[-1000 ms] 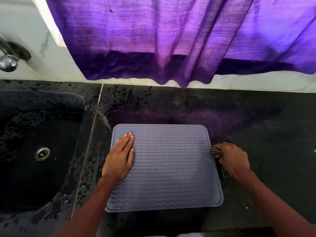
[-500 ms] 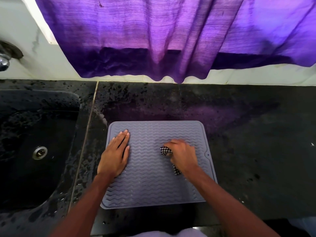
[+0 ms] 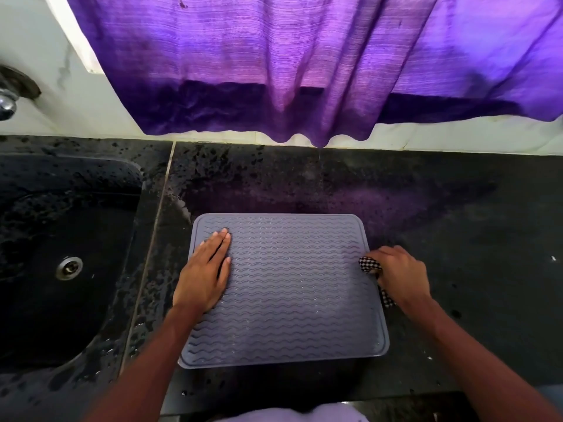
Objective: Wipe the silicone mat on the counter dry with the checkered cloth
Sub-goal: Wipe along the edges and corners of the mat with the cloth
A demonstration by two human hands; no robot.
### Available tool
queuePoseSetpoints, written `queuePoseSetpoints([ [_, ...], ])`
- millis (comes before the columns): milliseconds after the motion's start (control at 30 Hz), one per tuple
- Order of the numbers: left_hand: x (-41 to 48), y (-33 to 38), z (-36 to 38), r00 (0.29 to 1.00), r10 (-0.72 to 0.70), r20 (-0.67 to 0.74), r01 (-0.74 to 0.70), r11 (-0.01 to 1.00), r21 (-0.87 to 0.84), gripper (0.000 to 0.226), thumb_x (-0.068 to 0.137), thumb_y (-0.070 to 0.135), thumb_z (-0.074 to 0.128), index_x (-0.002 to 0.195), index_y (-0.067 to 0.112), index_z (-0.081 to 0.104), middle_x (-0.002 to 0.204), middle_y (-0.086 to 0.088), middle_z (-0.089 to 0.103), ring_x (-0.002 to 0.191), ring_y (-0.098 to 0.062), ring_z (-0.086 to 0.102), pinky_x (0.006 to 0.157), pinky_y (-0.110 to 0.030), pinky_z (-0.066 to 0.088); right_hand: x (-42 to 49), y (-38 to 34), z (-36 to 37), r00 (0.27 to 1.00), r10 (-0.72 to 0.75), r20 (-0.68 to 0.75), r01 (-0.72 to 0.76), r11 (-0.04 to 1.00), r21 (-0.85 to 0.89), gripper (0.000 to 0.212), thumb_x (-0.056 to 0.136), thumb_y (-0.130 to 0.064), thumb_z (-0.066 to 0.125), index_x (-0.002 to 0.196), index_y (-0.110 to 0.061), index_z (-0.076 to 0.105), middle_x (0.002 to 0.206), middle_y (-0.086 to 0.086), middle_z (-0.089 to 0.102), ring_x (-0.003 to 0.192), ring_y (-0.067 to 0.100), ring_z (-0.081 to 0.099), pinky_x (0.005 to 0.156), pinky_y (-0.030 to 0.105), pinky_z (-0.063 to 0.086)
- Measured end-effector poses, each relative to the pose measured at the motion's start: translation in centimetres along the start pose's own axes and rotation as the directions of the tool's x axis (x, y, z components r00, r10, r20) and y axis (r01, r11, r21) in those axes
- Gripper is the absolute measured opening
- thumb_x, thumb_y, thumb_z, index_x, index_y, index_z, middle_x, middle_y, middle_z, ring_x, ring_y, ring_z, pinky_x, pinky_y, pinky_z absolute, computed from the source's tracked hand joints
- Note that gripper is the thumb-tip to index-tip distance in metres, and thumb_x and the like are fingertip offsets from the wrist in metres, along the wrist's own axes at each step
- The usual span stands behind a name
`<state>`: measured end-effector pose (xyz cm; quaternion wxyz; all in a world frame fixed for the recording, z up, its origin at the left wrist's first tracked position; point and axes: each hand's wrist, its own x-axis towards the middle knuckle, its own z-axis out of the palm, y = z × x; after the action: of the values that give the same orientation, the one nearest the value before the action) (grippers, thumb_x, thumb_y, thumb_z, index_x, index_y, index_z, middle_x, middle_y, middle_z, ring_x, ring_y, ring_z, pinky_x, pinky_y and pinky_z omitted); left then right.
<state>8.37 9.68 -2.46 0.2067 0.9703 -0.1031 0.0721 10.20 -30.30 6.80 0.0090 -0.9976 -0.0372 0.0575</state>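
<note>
Where a purple curtain hangs, wet counter bears the mat.

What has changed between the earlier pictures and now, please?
The right hand, holding the checkered cloth, swept left from the silicone mat's right edge to its middle, then back right to that edge. The left hand stayed flat on the mat's left side, and the mat did not visibly shift.

Ribbed matt mat, seemingly silicone
</note>
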Motion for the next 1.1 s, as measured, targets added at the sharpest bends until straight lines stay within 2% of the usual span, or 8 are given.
queuePoseSetpoints([
  [133, 0.2, -0.2, 0.0, 1.000, 0.002, -0.014, -0.003, 1.000, -0.024, 0.053, 0.104, 0.034, 0.036, 0.149, 0.008, 0.048, 0.158, -0.003, 0.042, 0.146, -0.020, 0.039, 0.119, -0.042, 0.036, -0.8, 0.5, -0.5, 0.999, 0.029, -0.037, -0.031, 0.999, -0.037, 0.043, 0.064, -0.004, 0.074, 0.101, -0.025, 0.070, 0.095, -0.006, 0.065, 0.090, 0.021, 0.057, 0.055, 0.036, 0.053],
  [267, 1.9, -1.8, -1.4, 0.994, 0.111, 0.017, -0.109, 0.989, -0.097, 0.052, 0.098, 0.040, 0.048, 0.141, 0.012, 0.059, 0.149, -0.005, 0.053, 0.137, -0.023, 0.050, 0.108, -0.045, 0.049, -1.4, -2.6, -1.2, 0.995, 0.060, -0.082, -0.035, 0.960, 0.277, 0.035, 0.071, -0.013, 0.075, 0.102, -0.028, 0.070, 0.096, -0.004, 0.068, 0.091, 0.025, 0.063, 0.070, 0.038, 0.053],
  [367, 4.1, -3.9, -2.3, 0.944, 0.296, 0.145, -0.278, 0.951, -0.133, 0.049, 0.102, 0.038, 0.046, 0.142, 0.011, 0.058, 0.155, -0.007, 0.046, 0.147, -0.023, 0.038, 0.117, -0.042, 0.038, -1.5, -8.7, -0.6, 0.994, -0.085, -0.063, 0.105, 0.866, 0.489, 0.032, 0.069, -0.010, 0.080, 0.098, -0.023, 0.074, 0.096, -0.004, 0.073, 0.091, 0.018, 0.066, 0.081, 0.026, 0.048],
  [467, 6.7, -4.4, -2.8, 0.886, 0.368, 0.283, -0.335, 0.929, -0.158, 0.051, 0.105, 0.038, 0.037, 0.147, 0.012, 0.052, 0.161, -0.009, 0.035, 0.152, -0.027, 0.026, 0.121, -0.043, 0.031, -1.9, -15.9, 0.3, 0.963, -0.270, 0.016, 0.207, 0.775, 0.597, 0.028, 0.070, -0.014, 0.081, 0.095, -0.024, 0.073, 0.092, -0.008, 0.073, 0.088, 0.010, 0.065, 0.080, 0.022, 0.045],
  [600, 7.9, -4.2, -2.3, 0.802, 0.430, 0.415, -0.401, 0.902, -0.159, 0.054, 0.108, 0.037, 0.036, 0.157, 0.015, 0.033, 0.167, -0.009, 0.017, 0.155, -0.025, 0.007, 0.126, -0.043, 0.010, -0.9, -24.1, 1.6, 0.871, -0.471, 0.140, 0.308, 0.745, 0.592, 0.019, 0.072, -0.030, 0.075, 0.089, -0.027, 0.068, 0.088, -0.010, 0.070, 0.088, 0.010, 0.064, 0.080, 0.033, 0.050],
  [733, 7.7, -4.4, -1.5, 0.787, 0.428, 0.445, -0.400, 0.902, -0.160, 0.054, 0.110, 0.032, 0.035, 0.161, 0.020, 0.019, 0.169, -0.004, 0.003, 0.154, -0.021, -0.009, 0.123, -0.036, -0.011, 0.3, -29.0, 1.5, 0.843, -0.518, 0.143, 0.387, 0.770, 0.508, 0.022, 0.075, -0.032, 0.073, 0.094, -0.026, 0.065, 0.094, -0.005, 0.070, 0.091, 0.020, 0.065, 0.072, 0.039, 0.054],
  [900, 7.5, -4.8, -0.9, 0.786, 0.466, 0.407, -0.457, 0.881, -0.125, 0.056, 0.111, 0.038, 0.029, 0.162, 0.021, 0.013, 0.170, -0.003, 0.000, 0.153, -0.017, -0.013, 0.122, -0.030, -0.018, -1.0, -31.7, 1.4, 0.851, -0.518, 0.091, 0.481, 0.837, 0.260, 0.024, 0.077, -0.023, 0.074, 0.099, -0.022, 0.067, 0.102, 0.000, 0.066, 0.098, 0.025, 0.062, 0.068, 0.039, 0.054],
  [1100, 7.1, -4.7, -0.6, 0.798, 0.460, 0.390, -0.460, 0.882, -0.101, 0.060, 0.108, 0.046, 0.014, 0.162, 0.021, 0.011, 0.170, -0.003, 0.001, 0.156, -0.022, -0.007, 0.126, -0.038, -0.008, -4.7, -32.6, 1.9, 0.871, -0.460, 0.171, 0.420, 0.879, 0.224, 0.045, 0.073, -0.009, 0.071, 0.116, -0.020, 0.065, 0.112, 0.003, 0.059, 0.110, 0.026, 0.055, 0.076, 0.042, 0.054],
])
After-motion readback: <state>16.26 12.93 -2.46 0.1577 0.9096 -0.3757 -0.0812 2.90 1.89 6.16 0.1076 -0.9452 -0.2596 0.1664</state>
